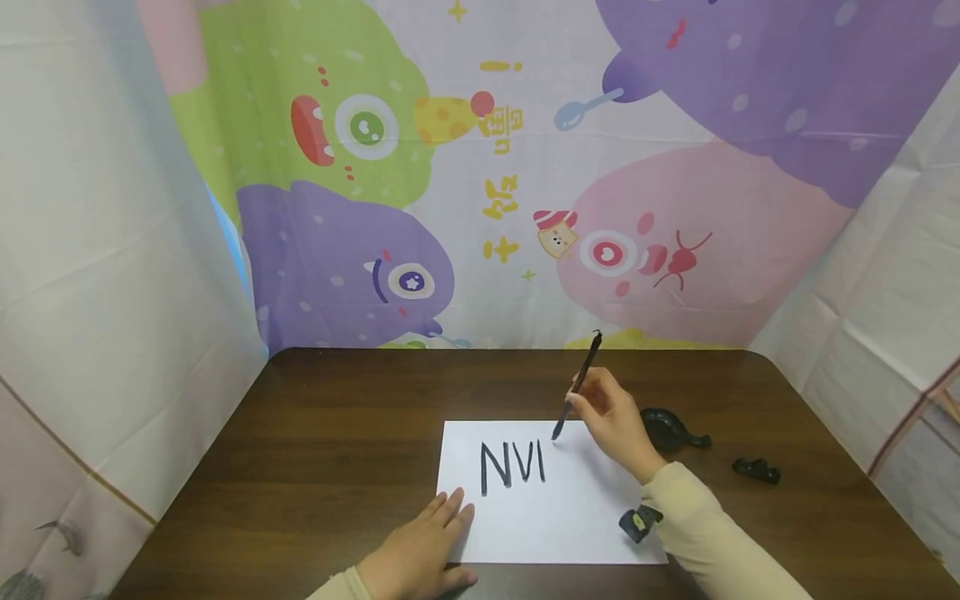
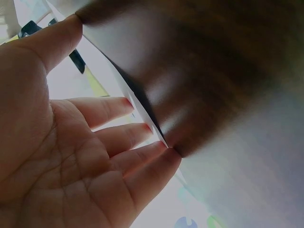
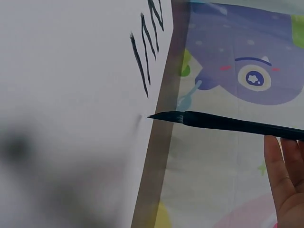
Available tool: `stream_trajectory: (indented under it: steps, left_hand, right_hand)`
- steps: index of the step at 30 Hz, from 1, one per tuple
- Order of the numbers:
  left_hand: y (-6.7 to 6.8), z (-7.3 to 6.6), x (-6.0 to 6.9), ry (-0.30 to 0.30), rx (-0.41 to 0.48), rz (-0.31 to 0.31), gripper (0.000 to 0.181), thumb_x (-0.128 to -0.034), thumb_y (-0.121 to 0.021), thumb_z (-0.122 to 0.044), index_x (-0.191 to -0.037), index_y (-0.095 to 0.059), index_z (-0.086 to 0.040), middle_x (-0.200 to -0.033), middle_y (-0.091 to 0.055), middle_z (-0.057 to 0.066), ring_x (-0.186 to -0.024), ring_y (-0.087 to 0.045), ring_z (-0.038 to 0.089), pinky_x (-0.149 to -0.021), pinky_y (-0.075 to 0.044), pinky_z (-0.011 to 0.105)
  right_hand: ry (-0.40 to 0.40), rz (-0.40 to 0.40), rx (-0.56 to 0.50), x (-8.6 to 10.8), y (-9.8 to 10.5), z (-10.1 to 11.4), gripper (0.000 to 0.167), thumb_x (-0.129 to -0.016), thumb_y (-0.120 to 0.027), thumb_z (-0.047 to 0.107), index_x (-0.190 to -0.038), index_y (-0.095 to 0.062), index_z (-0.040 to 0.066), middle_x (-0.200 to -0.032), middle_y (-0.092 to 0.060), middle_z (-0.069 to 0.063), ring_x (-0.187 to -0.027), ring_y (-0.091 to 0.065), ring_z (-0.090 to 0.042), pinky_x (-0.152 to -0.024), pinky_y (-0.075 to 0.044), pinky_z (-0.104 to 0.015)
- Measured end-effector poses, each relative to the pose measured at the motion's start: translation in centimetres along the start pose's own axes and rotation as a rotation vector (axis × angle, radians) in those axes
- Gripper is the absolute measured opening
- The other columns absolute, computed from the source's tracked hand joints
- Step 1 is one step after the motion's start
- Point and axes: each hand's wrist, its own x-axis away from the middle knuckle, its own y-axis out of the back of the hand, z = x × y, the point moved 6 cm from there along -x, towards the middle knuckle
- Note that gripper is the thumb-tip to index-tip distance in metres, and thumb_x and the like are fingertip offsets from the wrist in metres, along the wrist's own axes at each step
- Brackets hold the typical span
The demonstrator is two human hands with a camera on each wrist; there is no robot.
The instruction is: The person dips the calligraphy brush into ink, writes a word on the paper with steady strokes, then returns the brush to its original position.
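The right hand (image 1: 611,417) pinches a dark brush (image 1: 587,367) near its middle, tip pointing down at the paper's upper part. In the right wrist view the brush (image 3: 223,121) has a pointed black tip beside the strokes; whether it touches the paper I cannot tell. White paper (image 1: 555,525) lies on the brown table, with black strokes (image 1: 495,468) reading "NVI". The left hand (image 1: 420,546), fingers spread, rests over the paper's lower left edge and the table. In the left wrist view, the left hand's (image 2: 71,156) fingertips meet the paper's edge.
A small black object (image 1: 640,522) sits on the paper's lower right, beside the right sleeve. Right of the paper are a black rounded dish with a spout-like end (image 1: 666,429) and a small black rest-like piece (image 1: 756,470). A cartoon-printed curtain (image 1: 495,300) hangs behind the table (image 1: 322,450).
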Motion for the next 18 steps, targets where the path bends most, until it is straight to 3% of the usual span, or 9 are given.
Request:
stream_trajectory:
  steps: [4, 9, 14, 18]
  left_hand:
    - [0.0, 0.02, 0.0, 0.004, 0.001, 0.0, 0.078, -0.0839, -0.07, -0.05, -0.144, -0.047, -0.005, -0.154, -0.04, 0.018, -0.139, -0.042, 0.04, -0.103, -0.047, 0.052]
    - [-0.02, 0.03, -0.01, 0.006, 0.002, 0.003, 0.078, -0.0839, -0.07, -0.05, -0.144, -0.047, -0.005, -0.154, -0.04, 0.018, -0.139, -0.042, 0.04, -0.104, -0.047, 0.053]
    - [-0.08, 0.05, -0.01, 0.004, -0.003, 0.001, 0.079, -0.0839, -0.07, -0.05, -0.144, -0.047, -0.005, -0.154, -0.04, 0.018, -0.139, -0.042, 0.04, -0.104, -0.046, 0.053]
    - [-0.08, 0.06, -0.01, 0.0, -0.006, -0.004, 0.079, -0.0838, -0.07, -0.051, -0.144, -0.047, -0.005, -0.154, -0.04, 0.018, -0.139, -0.042, 0.04, -0.104, -0.047, 0.052]
  right_hand:
    - [-0.005, 0.009, 0.009, 0.06, -0.32, -0.05, 0.02, -0.085, -0.064, -0.014, -0.102, -0.054, -0.011, -0.086, -0.065, -0.022, -0.075, -0.067, -0.04, -0.066, -0.061, -0.038]
    - [-0.007, 0.016, 0.016, 0.07, -0.55, 0.02, 0.021, -0.085, -0.064, -0.014, -0.103, -0.054, -0.01, -0.086, -0.065, -0.023, -0.075, -0.066, -0.043, -0.066, -0.06, -0.042]
    - [-0.004, 0.015, 0.026, 0.12, -0.67, -0.03, 0.021, -0.085, -0.065, -0.013, -0.103, -0.054, -0.01, -0.085, -0.066, -0.022, -0.074, -0.066, -0.041, -0.067, -0.06, -0.032]
    - [-0.014, 0.02, 0.071, 0.27, -0.77, -0.18, 0.022, -0.085, -0.066, -0.011, -0.103, -0.056, -0.007, -0.084, -0.066, -0.018, -0.073, -0.067, -0.03, -0.068, -0.058, -0.022]
